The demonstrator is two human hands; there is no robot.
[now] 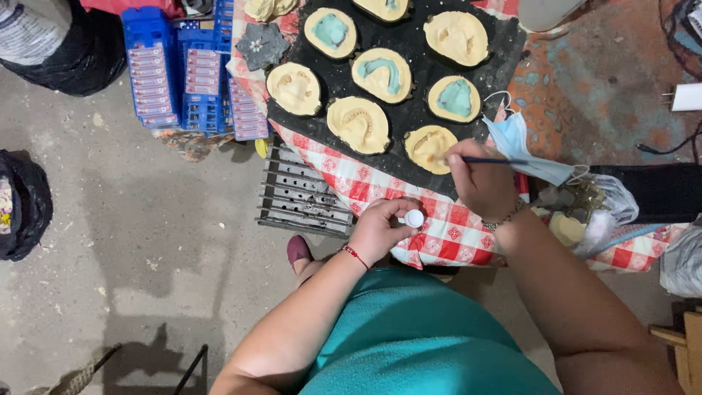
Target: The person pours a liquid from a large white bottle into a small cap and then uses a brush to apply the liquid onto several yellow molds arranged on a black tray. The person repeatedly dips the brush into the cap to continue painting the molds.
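While the right hand (479, 179) pinches a thin blue brush (488, 160) on the nearest yellow plaster dental mould (428, 146), the left hand (384, 228) grips a small white bottle (414, 218) over the checked counter (446, 227); several moulds look uncoated.

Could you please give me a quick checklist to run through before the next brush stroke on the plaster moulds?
1. Brush gripped in the right hand: ok.
2. Brush tip reaches the nearest yellow mould: ok.
3. Small white-capped bottle held in the left hand: ok.
4. Bottle open for dipping: cannot tell, only a white round top shows.
5. Moulds sit flat on the black mat: ok.
6. Face mask clear of the work: not ok, it lies beside the brush hand at the mat edge.
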